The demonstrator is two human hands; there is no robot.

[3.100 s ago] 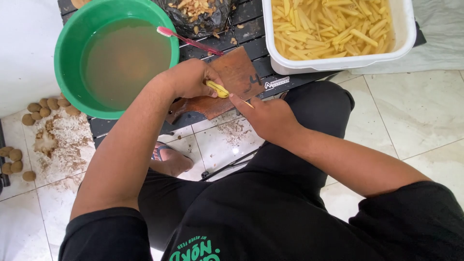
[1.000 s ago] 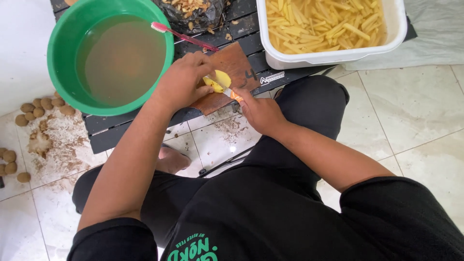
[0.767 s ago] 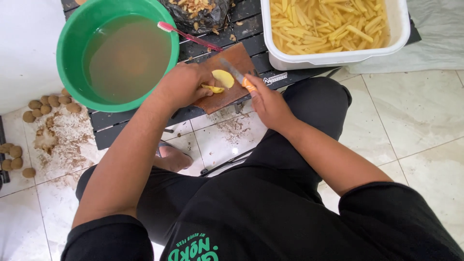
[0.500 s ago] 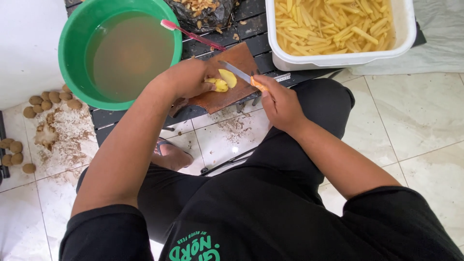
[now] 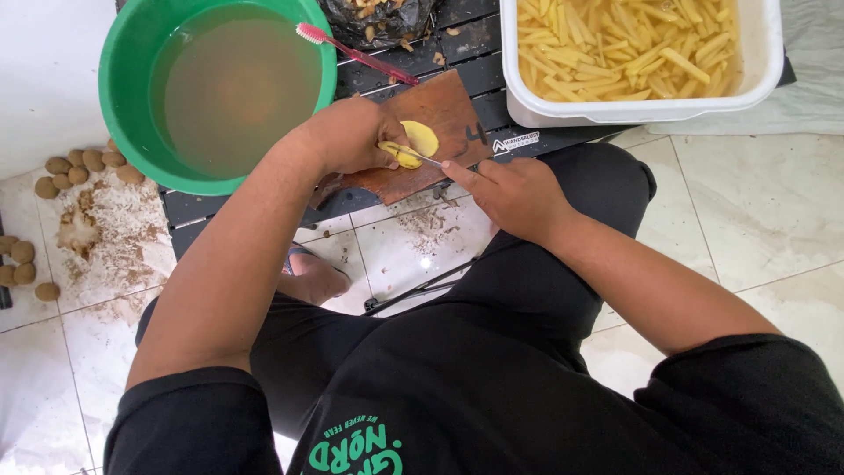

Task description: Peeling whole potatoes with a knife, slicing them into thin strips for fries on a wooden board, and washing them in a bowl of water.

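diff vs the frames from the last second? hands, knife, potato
The right hand brought the knife down from its raised, angled pose; the blade now lies across the peeled potato on the wooden cutting board. The left hand kept its hold on the potato, nothing was let go. Green basin, toothbrush and white tub of potato sticks are unchanged.

We see one small white label (image 5: 516,141) on the dark table's edge (image 5: 563,136), just beyond our right hand's fingers (image 5: 462,169), beside the cutting board (image 5: 444,110).
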